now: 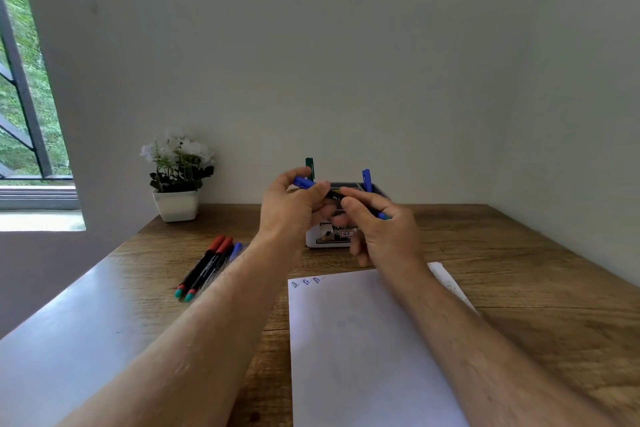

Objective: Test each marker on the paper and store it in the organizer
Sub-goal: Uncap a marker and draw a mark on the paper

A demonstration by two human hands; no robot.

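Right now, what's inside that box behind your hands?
Two markers stand in the organizer: a green marker at the left, a blue marker at the right. Both hands cover its middle, so anything else inside is hidden.

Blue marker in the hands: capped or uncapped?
Capped, apparently: blue cap end of the black-barrelled blue marker sits in the left hand; right hand grips the barrel. No tip visible.

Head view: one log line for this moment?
left hand: grips blue cap end | right hand: grips marker barrel | organizer: two markers stored | table: three markers waiting | paper: blue marks
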